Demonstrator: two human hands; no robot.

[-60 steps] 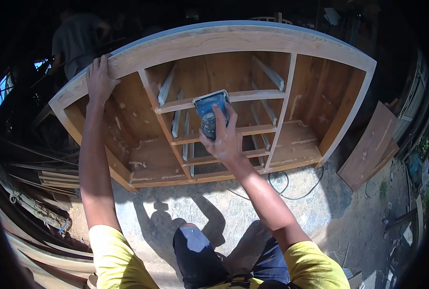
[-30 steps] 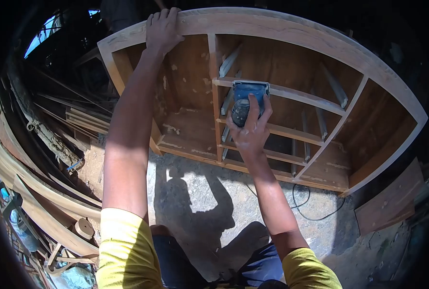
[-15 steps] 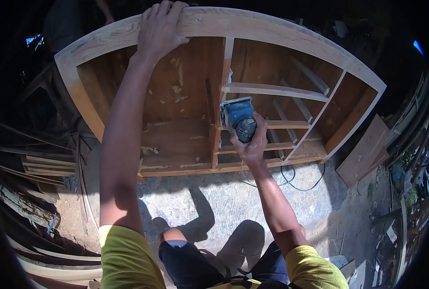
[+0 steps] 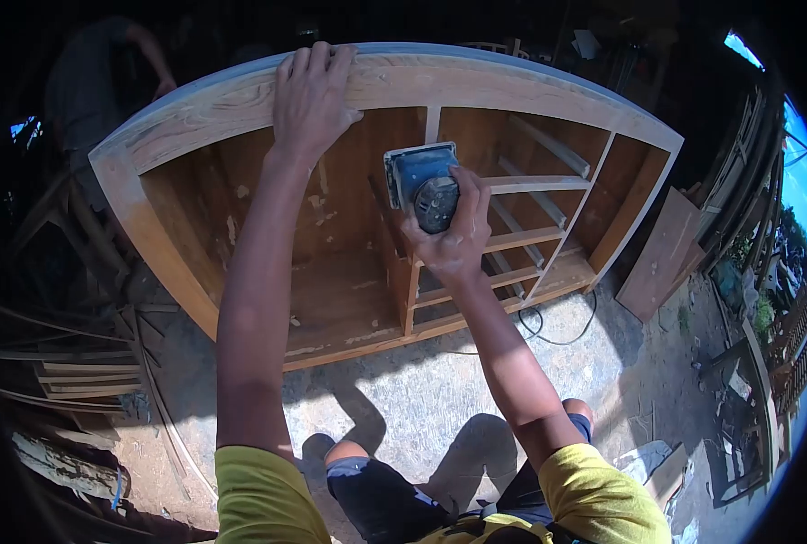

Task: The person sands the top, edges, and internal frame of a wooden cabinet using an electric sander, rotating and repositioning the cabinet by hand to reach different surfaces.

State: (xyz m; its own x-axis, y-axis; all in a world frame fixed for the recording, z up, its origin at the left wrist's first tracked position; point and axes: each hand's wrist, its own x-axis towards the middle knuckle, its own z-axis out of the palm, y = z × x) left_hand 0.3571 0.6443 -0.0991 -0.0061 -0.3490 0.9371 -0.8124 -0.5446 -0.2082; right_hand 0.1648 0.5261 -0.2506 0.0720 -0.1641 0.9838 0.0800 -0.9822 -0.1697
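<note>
My right hand is wrapped round a blue power sander with a dark, dusty round end. The sander is at the upper part of the left upright of the drawer section, hiding part of it. My left hand grips the top rail of a wooden cabinet, fingers over its upper edge and thumb on the front face. The cabinet stands upright, with an open compartment on each side and several drawer openings between them.
A person stands in the dark behind the cabinet at left. Wood strips lie at left. Brown panels lean at right. A dark cable curls on the concrete floor below the cabinet.
My left hand has shifted right along the top rail. The sander has gone from the upper drawer rail to the left upright and up along it. The view has turned.
</note>
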